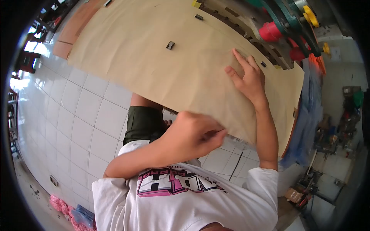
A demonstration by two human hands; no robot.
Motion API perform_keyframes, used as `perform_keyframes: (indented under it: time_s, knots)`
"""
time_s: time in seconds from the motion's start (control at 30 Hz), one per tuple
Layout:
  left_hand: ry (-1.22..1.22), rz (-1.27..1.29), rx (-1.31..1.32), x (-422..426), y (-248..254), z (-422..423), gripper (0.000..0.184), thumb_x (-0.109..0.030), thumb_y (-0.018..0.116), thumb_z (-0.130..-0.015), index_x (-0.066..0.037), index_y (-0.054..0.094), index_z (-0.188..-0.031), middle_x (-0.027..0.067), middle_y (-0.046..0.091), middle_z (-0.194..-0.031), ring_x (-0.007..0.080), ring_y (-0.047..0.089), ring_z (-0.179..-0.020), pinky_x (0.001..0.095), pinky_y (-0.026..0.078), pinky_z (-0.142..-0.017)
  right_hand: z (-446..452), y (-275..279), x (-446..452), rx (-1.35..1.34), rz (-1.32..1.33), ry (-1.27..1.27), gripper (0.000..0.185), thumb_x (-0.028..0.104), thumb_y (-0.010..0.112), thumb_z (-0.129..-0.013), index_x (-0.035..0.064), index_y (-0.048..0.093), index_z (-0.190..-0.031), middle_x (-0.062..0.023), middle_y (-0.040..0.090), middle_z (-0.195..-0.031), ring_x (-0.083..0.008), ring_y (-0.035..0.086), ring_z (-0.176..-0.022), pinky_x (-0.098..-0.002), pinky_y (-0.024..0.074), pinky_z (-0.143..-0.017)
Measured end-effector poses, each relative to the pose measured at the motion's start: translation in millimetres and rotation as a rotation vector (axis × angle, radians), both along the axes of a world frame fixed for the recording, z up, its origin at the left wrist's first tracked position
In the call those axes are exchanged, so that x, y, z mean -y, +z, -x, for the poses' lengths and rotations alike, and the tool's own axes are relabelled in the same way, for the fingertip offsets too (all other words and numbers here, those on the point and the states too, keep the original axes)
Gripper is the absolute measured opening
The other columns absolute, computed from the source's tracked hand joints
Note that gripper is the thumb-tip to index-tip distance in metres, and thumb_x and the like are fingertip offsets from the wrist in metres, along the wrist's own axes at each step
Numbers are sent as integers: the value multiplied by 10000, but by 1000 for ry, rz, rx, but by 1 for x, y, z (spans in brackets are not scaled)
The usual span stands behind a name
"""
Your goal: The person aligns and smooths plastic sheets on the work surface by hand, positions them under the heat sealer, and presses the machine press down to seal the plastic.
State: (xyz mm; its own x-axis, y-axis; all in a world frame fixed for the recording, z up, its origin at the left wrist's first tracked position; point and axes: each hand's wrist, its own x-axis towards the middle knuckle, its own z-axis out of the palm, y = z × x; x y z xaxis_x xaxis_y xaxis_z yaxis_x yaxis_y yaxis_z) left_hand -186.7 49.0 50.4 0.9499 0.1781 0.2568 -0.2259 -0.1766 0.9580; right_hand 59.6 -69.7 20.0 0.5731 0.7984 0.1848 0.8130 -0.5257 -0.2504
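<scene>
Clear sheet [231, 106], as it looks, over brown paper [127, 57]: from the fingertips of the left hand [198, 133] it runs toward 12 o'clock, its long axis unclear. That hand is nearer its front edge, bent and blurred, thumb and forefinger close together; whether they pinch the edge I cannot tell. Its forearm points to 2 o'clock. Beyond, at 1 o'clock, the right hand [250, 77] aims toward 11, thumb and forefinger spread, with a dark block [263, 64] just beside its knuckles.
</scene>
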Motion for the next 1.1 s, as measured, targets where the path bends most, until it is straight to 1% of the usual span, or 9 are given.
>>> perform_keyframes:
  time_s: [0.13, 0.2, 0.23, 0.33, 0.53, 0.57, 0.73, 0.8, 1.1]
  knots:
    - [57, 112, -179, 7, -41, 32, 123, -69, 698, -894, 39, 747, -925, 109, 725, -755, 150, 700, -635, 250, 548, -603, 2, 0, 1, 16, -5, 4, 697, 596, 683, -855, 131, 616, -1371, -118, 578, -925, -312, 638, -842, -413, 513, -750]
    - [97, 342, -371, 11, -58, 40, 163, -89, 685, -933, 62, 742, -957, 114, 740, -799, 133, 708, -693, 249, 568, -652, 0, -1, 1, 34, -10, 21, 698, 582, 703, -844, 116, 624, -1358, -114, 571, -904, -306, 636, -810, -404, 515, -726]
    - [75, 483, -449, 13, -68, 43, 191, -107, 669, -961, 72, 733, -982, 125, 738, -820, 150, 711, -721, 269, 579, -676, 0, -2, 1, 28, -9, 12, 698, 582, 703, -844, 116, 624, -1358, -114, 571, -904, -306, 636, -810, -404, 515, -726]
    - [55, 619, -490, 17, -81, 45, 198, -111, 675, -962, 78, 723, -992, 133, 737, -830, 166, 714, -730, 277, 579, -689, 1, -4, 3, 40, -59, 37, 708, 577, 722, -829, 103, 631, -1347, -107, 569, -900, -300, 638, -803, -404, 517, -717]
    - [41, 727, -537, 15, -86, 43, 205, -113, 669, -969, 87, 712, -970, 145, 740, -839, 174, 716, -729, 289, 584, -693, -1, -7, 0, 61, -63, 25, 740, 593, 750, -791, 93, 644, -1326, -111, 577, -887, -307, 646, -767, -417, 524, -685]
    - [29, 762, -537, 15, -87, 44, 205, -122, 661, -976, 70, 730, -977, 99, 737, -833, 116, 694, -736, 244, 557, -680, -1, -8, 0, 76, -70, 26, 743, 597, 755, -783, 96, 649, -1320, -114, 581, -885, -307, 647, -760, -419, 525, -683]
    - [27, 780, -567, 14, -86, 42, 212, -132, 665, -976, 70, 729, -977, 94, 737, -834, 114, 694, -741, 237, 554, -682, -2, -10, 0, 96, -78, 24, 744, 610, 765, -764, 105, 664, -1302, -118, 593, -887, -309, 653, -764, -423, 529, -688]
    - [34, 692, -595, 13, -82, 42, 200, -114, 674, -969, 81, 721, -975, 140, 745, -846, 167, 713, -732, 288, 581, -699, 0, -9, -1, 101, -72, 13, 738, 618, 766, -758, 115, 674, -1290, -113, 599, -886, -311, 657, -771, -424, 532, -692]
    - [8, 678, -586, 5, -67, 41, 321, -175, 621, -1003, 129, 690, -1077, 182, 739, -915, 218, 729, -831, 321, 556, -804, 0, -13, 1, 88, -70, -17, 737, 626, 771, -749, 130, 680, -1287, -105, 599, -883, -300, 653, -777, -415, 533, -694]
